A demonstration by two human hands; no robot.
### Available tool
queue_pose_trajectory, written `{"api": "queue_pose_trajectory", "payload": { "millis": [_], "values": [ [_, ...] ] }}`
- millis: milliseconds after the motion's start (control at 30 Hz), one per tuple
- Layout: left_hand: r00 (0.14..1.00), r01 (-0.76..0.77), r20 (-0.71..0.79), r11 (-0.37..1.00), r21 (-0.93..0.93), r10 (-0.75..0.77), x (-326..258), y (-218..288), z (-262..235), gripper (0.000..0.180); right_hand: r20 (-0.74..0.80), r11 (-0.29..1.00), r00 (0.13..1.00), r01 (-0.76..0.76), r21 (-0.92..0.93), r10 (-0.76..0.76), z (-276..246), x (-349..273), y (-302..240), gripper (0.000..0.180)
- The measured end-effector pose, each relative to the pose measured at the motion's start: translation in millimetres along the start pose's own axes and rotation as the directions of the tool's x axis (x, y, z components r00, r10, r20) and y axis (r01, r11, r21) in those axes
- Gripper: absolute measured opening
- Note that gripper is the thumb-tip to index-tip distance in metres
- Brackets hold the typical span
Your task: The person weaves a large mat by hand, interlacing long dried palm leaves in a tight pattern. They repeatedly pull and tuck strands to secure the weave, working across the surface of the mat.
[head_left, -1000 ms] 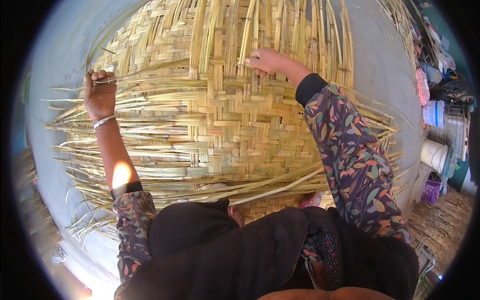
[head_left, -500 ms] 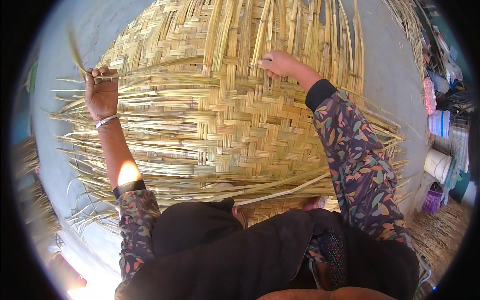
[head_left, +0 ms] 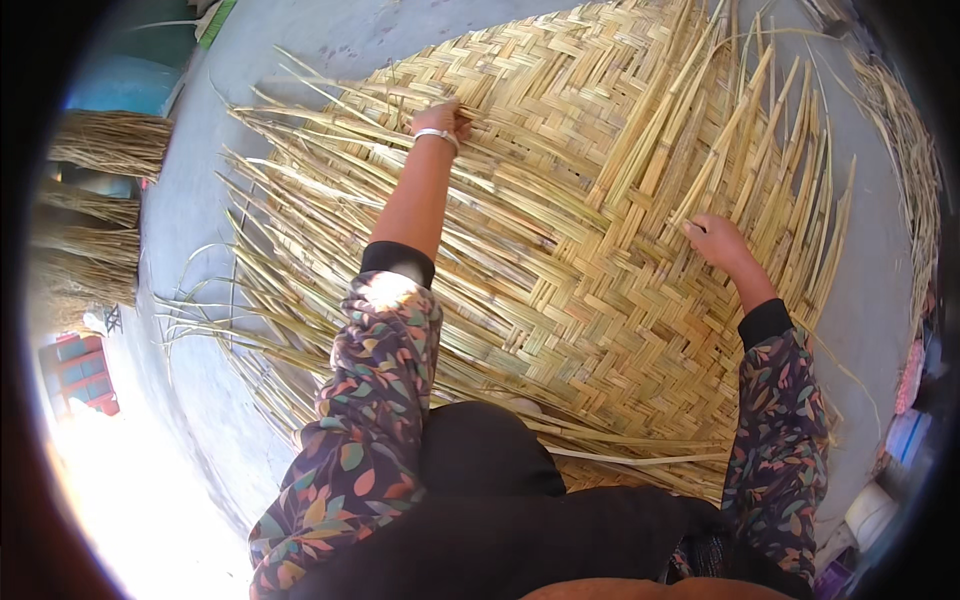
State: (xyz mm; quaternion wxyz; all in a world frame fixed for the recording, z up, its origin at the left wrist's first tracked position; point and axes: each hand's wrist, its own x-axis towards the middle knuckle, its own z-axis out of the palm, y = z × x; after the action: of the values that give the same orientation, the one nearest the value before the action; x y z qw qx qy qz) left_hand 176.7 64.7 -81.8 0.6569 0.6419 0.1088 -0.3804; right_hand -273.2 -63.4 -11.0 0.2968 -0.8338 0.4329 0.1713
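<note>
Your right grip (head_left: 718,242) seems to pinch a cane strip (head_left: 712,160); your left grip (head_left: 446,118) curls over loose strips (head_left: 480,210), its hold unclear. The part-woven mat (head_left: 640,340) lies beneath both. Weaving appears underway; next probably calls for snug interlacing. Grey floor (head_left: 300,25) and stalk bundles (head_left: 110,140) lie beyond the left grip.

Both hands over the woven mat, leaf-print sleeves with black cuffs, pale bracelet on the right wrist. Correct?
Wrong wrist: the head view shows the pale bracelet at the wrist of the left hand, and none by the right hand. The rest is right: both hands over the woven mat, leaf-print sleeves with black cuffs.
</note>
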Motion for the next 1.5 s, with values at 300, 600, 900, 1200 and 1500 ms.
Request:
{"api": "queue_pose_trajectory", "payload": {
  "millis": [300,600,900,1200,1500],
  "values": [
    [0.993,0.053,0.102,0.992,0.112,-0.064,-25,5,-2,0.018,-0.022,0.998,0.998,0.055,0.044,-0.054,4,5,-6,0.037],
    [0.986,-0.043,0.165,0.987,0.155,0.017,29,-13,-22,0.007,-0.143,0.945,0.988,0.096,0.312,-0.053,13,-1,0,0.032],
    [0.862,-0.306,-0.34,0.92,0.244,0.376,32,13,-15,0.021,-0.163,0.993,0.98,0.117,0.011,-0.114,11,5,-1,0.035],
    [0.59,-0.652,0.807,-0.597,0.467,-0.013,-109,-53,90,0.019,-0.156,0.992,0.988,-0.031,-0.124,0.011,16,3,-15,0.035],
    [0.467,-0.882,0.852,-0.052,0.469,-0.239,-81,-57,103,0.025,-0.067,0.994,0.997,0.037,0.106,-0.03,12,6,-1,0.033]
  ]
}}
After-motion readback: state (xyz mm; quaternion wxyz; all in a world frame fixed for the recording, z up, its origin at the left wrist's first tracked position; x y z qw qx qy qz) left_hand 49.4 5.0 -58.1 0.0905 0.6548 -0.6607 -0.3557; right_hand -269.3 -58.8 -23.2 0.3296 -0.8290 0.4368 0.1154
